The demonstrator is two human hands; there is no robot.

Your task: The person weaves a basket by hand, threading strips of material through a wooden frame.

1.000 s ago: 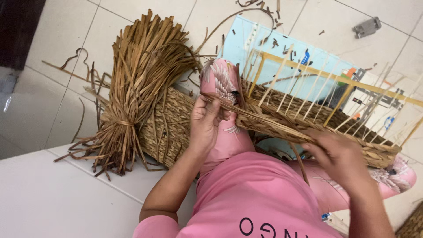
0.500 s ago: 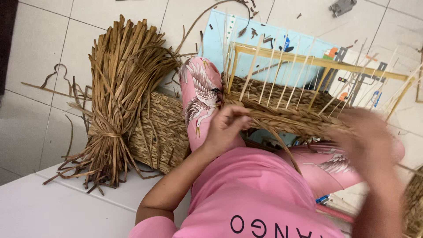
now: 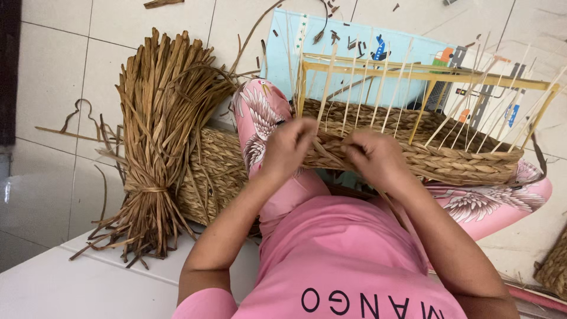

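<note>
Now sitting on the tiled floor [image 3: 53, 77] with a half-woven basket [image 3: 413, 150] lying across the lap, resting on pink patterned trousers [image 3: 260, 118]. Left hand [image 3: 289, 147] pressing against the near left corner of the basket, fingers [image 3: 304, 131] curled and pinching a braided brown strand [image 3: 331, 155] at the rim. Right hand [image 3: 375, 156] working just beside it on the same woven rim, fingers bent down onto the braid, gripping it; the exact fingertips staying hidden behind the knuckles. Both hands nearly touching each other at the basket's near wall. Rising from the woven part of the basket, a pale wooden frame [image 3: 413, 72] with thin upright sticks [image 3: 354, 88], some leaning outward at the far right end. Lying under and behind the basket, a light blue printed mat [image 3: 283, 41]. Standing left of the basket, a tall bundle of dried brown leaves [image 3: 159, 147], tied near its lower end and spreading out at both ends. Sitting between that bundle and the basket, partly covered by the bundle, a finished woven basket [image 3: 212, 171]. Scattered on the floor beyond the basket, small bits of dry fibre. Showing at the frame's lower right corner, away from the basket, the edge of another woven piece [image 3: 555, 269].
</note>
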